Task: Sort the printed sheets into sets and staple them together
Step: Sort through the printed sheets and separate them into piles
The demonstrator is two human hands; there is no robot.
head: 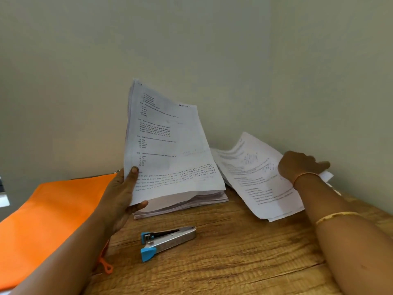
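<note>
The left hand [120, 195] is gripping the thick, tilted stack of white printed sheets [170, 145], thumb in front; the right hand [298, 166] is touching loose printed pages [253, 179] (fingers blurred, grip unclear)

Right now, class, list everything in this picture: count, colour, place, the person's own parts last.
held sheets: one bundle, white, printed, tilted up over the stack
stack: one, white, flat on the table
loose sheets: several, white, printed, right of the stack
stapler: one, silver with blue ends, on the table before the stack
pouch: one, orange, table's left
table: one, brown wood
wall: grey-green, behind
bangles: two, gold, right arm
left hand: one, grips the held sheets' lower left edge
right hand: one, on the loose sheets, blurred
</note>
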